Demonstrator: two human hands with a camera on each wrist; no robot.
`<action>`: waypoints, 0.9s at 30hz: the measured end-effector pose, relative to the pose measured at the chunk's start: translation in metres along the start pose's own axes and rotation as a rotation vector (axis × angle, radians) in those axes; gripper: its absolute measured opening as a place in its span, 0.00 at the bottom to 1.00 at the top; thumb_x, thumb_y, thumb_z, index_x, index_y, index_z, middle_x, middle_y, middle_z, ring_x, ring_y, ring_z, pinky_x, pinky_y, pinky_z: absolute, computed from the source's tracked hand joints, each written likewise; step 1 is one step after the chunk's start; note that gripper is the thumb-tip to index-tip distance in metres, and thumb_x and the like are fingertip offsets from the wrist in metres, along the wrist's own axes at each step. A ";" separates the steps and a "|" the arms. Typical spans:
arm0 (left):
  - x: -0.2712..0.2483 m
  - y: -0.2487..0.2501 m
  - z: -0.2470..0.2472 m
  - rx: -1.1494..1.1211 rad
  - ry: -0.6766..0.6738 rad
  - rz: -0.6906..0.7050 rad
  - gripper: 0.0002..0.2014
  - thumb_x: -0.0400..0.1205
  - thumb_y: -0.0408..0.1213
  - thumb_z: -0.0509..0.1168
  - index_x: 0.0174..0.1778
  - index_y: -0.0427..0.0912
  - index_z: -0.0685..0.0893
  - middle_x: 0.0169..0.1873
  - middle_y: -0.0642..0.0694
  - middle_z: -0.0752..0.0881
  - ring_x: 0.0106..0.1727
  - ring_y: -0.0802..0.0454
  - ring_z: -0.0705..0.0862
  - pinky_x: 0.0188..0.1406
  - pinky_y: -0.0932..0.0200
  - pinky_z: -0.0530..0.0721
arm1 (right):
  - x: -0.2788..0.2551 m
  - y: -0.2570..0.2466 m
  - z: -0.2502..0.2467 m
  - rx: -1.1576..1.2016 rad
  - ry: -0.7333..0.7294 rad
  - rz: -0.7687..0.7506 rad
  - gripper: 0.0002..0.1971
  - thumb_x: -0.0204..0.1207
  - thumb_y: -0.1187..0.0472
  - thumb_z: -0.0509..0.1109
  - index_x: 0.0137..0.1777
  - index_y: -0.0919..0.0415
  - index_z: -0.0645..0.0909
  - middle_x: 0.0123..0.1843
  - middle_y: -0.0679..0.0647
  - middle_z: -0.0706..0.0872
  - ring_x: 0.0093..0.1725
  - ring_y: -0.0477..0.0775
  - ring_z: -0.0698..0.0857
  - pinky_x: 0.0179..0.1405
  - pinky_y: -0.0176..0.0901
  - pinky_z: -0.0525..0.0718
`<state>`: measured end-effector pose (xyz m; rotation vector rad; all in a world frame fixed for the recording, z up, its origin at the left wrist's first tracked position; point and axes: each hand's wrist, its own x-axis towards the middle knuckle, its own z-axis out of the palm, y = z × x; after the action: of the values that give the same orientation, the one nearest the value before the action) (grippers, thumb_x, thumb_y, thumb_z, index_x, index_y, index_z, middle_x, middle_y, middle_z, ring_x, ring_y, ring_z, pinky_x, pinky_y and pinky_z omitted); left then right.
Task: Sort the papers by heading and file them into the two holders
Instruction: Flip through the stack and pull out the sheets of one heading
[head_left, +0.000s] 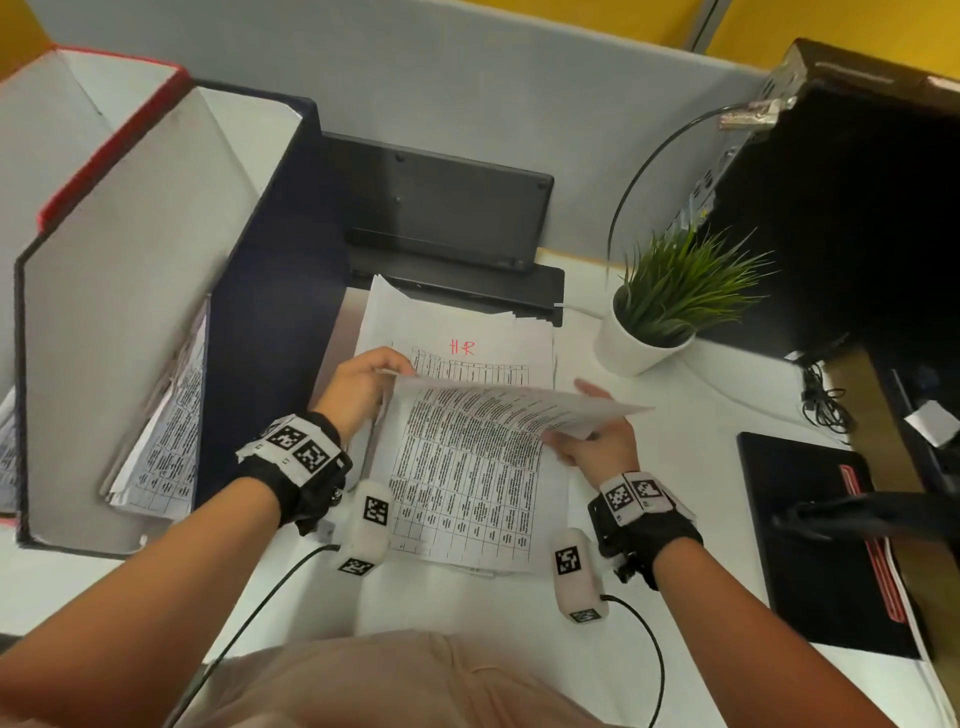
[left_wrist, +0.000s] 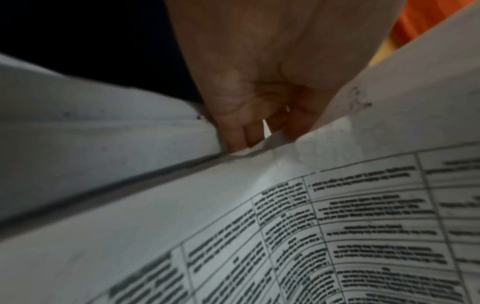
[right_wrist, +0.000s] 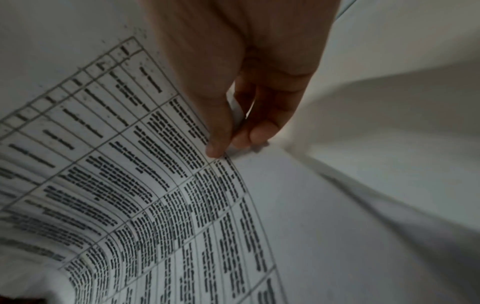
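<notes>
A stack of printed table sheets lies in the middle of the white desk. Both hands lift its top sheet, whose far end curls up toward me. My left hand grips the sheet's left edge, fingers curled. My right hand pinches the right edge between thumb and fingers. Under it shows a sheet headed "HR" in red. The navy holder at the left holds several papers. A red-edged holder stands behind it.
A potted green plant stands right of the stack. A black keyboard leans on the partition behind the papers. A dark computer case with cables and a black pad sit at the right.
</notes>
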<state>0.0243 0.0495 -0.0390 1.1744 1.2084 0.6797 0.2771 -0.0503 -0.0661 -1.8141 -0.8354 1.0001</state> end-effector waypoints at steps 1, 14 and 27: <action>0.001 0.001 0.000 -0.001 0.019 -0.017 0.15 0.78 0.22 0.56 0.32 0.40 0.83 0.40 0.40 0.85 0.47 0.42 0.80 0.43 0.54 0.78 | -0.001 0.000 0.000 -0.078 -0.011 0.018 0.14 0.64 0.71 0.79 0.35 0.55 0.78 0.21 0.43 0.83 0.19 0.39 0.77 0.26 0.37 0.77; 0.024 0.003 0.003 0.584 0.256 -0.305 0.18 0.70 0.47 0.77 0.44 0.36 0.86 0.44 0.43 0.87 0.49 0.44 0.86 0.55 0.49 0.86 | -0.009 0.010 0.007 0.471 0.062 0.338 0.21 0.63 0.84 0.58 0.13 0.66 0.71 0.14 0.52 0.73 0.12 0.45 0.73 0.14 0.24 0.70; 0.001 -0.002 0.006 0.119 0.131 0.014 0.10 0.81 0.27 0.61 0.52 0.39 0.86 0.50 0.45 0.86 0.50 0.54 0.83 0.54 0.61 0.79 | -0.014 0.008 0.012 0.022 0.116 0.053 0.18 0.65 0.85 0.65 0.27 0.62 0.70 0.31 0.59 0.78 0.37 0.55 0.78 0.35 0.40 0.74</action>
<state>0.0300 0.0481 -0.0419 1.2526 1.3674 0.7123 0.2618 -0.0606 -0.0726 -1.8651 -0.7065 0.9242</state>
